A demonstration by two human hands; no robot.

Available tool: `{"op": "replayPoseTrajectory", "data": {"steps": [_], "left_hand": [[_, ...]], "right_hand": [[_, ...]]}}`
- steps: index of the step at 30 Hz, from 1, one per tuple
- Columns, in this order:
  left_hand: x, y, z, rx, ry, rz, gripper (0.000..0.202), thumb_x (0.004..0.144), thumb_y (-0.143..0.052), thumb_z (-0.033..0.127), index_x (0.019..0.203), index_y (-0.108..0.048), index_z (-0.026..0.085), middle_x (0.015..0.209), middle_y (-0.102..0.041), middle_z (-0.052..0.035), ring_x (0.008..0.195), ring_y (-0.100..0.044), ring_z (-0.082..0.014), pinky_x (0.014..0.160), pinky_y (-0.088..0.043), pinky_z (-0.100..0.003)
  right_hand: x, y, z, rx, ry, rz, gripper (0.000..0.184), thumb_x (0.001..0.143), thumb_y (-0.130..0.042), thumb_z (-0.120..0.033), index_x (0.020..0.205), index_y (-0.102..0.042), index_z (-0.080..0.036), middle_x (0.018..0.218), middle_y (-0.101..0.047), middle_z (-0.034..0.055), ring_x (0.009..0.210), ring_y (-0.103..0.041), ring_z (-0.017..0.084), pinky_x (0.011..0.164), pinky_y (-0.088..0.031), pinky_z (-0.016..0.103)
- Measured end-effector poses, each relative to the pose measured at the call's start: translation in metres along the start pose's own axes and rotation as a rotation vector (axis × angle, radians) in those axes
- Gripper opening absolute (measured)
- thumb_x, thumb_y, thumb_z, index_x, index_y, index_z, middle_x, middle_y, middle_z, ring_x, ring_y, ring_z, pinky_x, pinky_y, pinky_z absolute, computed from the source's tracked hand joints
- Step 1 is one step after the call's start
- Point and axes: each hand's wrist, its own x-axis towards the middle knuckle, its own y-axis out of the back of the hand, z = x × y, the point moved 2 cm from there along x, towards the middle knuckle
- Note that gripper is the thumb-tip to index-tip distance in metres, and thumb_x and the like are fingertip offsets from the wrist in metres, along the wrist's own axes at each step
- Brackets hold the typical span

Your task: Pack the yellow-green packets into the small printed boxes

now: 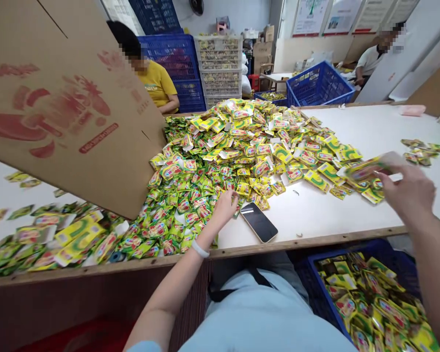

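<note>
Sachets (190, 205) under loose left hand (224, 208), right hand (407, 193) gripping carton (370, 168), blue crate (370, 303) holding filled cartons.

I see the sachets (220, 161) heaped in yellow and green with red marks — the same colours on the pack in my right hand (407, 193). The table (370, 132) is white with a brown edge. The cardboard sheet (58, 98) is tan, printed in faded red. My phone (258, 222) is black, the crate (317, 85) blue — a white band rings my left wrist (200, 250)
</note>
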Motion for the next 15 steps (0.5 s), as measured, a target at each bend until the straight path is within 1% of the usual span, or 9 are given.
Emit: {"op": "replayPoseTrajectory", "data": {"steps": [1,2,3,5,6,8,10,12,15], "left_hand": [[0.008,0.000,-0.005,0.032,0.040,0.025,0.022,0.094,-0.053,0.023,0.112,-0.061,0.012,0.120,-0.065,-0.0179,0.121,-0.057,-0.0297,0.105,-0.042,-0.045],[0.015,-0.002,-0.008,0.073,0.076,0.046,0.027,0.091,-0.059,0.024,0.113,-0.060,0.010,0.122,-0.063,-0.0208,0.123,-0.055,-0.0332,0.105,-0.041,-0.046],[0.021,-0.006,-0.009,0.111,0.113,0.063,0.033,0.087,-0.066,0.026,0.114,-0.059,0.009,0.124,-0.062,-0.0234,0.126,-0.052,-0.0362,0.105,-0.040,-0.047],[0.031,-0.016,-0.011,0.159,0.176,0.078,0.045,0.079,-0.076,0.028,0.115,-0.058,0.007,0.128,-0.058,-0.0265,0.129,-0.049,-0.0394,0.104,-0.040,-0.047],[0.034,-0.020,-0.011,0.167,0.202,0.076,0.048,0.077,-0.078,0.029,0.114,-0.059,0.007,0.127,-0.059,-0.0262,0.128,-0.050,-0.0393,0.103,-0.041,-0.046],[0.038,-0.024,-0.014,0.151,0.236,0.054,0.046,0.073,-0.081,0.031,0.109,-0.061,0.010,0.120,-0.064,-0.0223,0.121,-0.056,-0.0369,0.099,-0.043,-0.043],[0.039,-0.020,-0.021,0.101,0.244,0.038,0.036,0.073,-0.080,0.031,0.101,-0.064,0.013,0.112,-0.068,-0.0174,0.113,-0.060,-0.0334,0.095,-0.045,-0.040],[0.037,-0.012,-0.031,0.028,0.239,0.045,0.021,0.080,-0.072,0.030,0.093,-0.066,0.014,0.105,-0.070,-0.0145,0.107,-0.063,-0.0303,0.091,-0.045,-0.037],[0.031,-0.001,-0.042,-0.122,0.230,0.068,0.022,0.091,-0.056,0.033,0.085,-0.066,0.014,0.088,-0.070,-0.0106,0.092,-0.065,-0.0257,0.084,-0.048,-0.036]], "right_hand": [[0.013,0.002,-0.001,-0.092,-0.070,0.102,0.038,0.091,-0.053,-0.057,0.105,-0.062,-0.023,0.097,-0.061,0.0190,0.081,-0.063,0.031,0.058,-0.046,0.038],[0.021,-0.008,-0.010,-0.152,-0.149,0.131,0.039,0.090,-0.054,-0.057,0.106,-0.062,-0.023,0.106,-0.060,0.0215,0.095,-0.062,0.036,0.066,-0.048,0.043],[0.025,-0.029,-0.026,-0.135,-0.213,0.056,0.036,0.092,-0.053,-0.053,0.107,-0.061,-0.022,0.113,-0.059,0.0227,0.107,-0.059,0.039,0.077,-0.047,0.048],[0.022,-0.095,-0.075,-0.045,-0.178,-0.133,0.028,0.092,-0.055,-0.049,0.095,-0.062,-0.022,0.101,-0.065,0.0162,0.096,-0.063,0.035,0.078,-0.048,0.045],[0.016,-0.134,-0.101,0.010,-0.140,-0.236,0.025,0.088,-0.061,-0.049,0.091,-0.063,-0.024,0.095,-0.067,0.0116,0.090,-0.065,0.030,0.077,-0.049,0.040],[0.002,-0.202,-0.143,0.102,-0.094,-0.382,0.029,0.078,-0.074,-0.048,0.083,-0.062,-0.022,0.094,-0.067,0.0092,0.091,-0.065,0.027,0.078,-0.049,0.035],[-0.008,-0.247,-0.166,0.184,-0.088,-0.474,0.035,0.072,-0.078,-0.049,0.074,-0.057,-0.021,0.091,-0.066,0.0099,0.092,-0.063,0.027,0.077,-0.048,0.034],[-0.011,-0.263,-0.167,0.275,-0.100,-0.522,0.037,0.071,-0.077,-0.049,0.071,-0.052,-0.021,0.090,-0.064,0.0088,0.093,-0.062,0.027,0.077,-0.048,0.034],[-0.008,-0.256,-0.150,0.443,-0.147,-0.561,0.036,0.076,-0.068,-0.053,0.076,-0.047,-0.023,0.082,-0.062,0.0041,0.084,-0.062,0.024,0.073,-0.049,0.035]]}}
